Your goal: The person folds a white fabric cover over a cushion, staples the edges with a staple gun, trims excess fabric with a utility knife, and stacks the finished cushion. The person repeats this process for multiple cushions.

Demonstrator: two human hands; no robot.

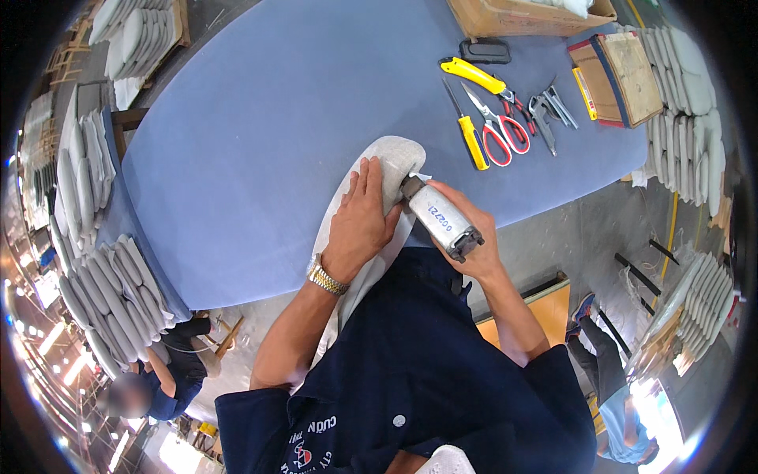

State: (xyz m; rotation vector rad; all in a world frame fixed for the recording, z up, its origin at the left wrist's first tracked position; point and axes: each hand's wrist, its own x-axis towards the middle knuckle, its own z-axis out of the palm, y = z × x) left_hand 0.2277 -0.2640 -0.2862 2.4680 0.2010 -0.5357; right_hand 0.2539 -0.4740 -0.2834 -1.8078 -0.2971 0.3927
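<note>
Head view shows the left hand [365, 217] pressed flat, fingers released and spread, on a pale grey padded cushion piece [395, 158] lying at the near edge of the blue table [253, 118]. Right hand [470, 237] has its fingers clenched around a grey cylindrical power tool [440, 217], whose tip touches the cushion piece just beside the left fingertips. Red-handled scissors [499, 126] and a yellow-handled screwdriver [471, 138] lie well apart on the table
</note>
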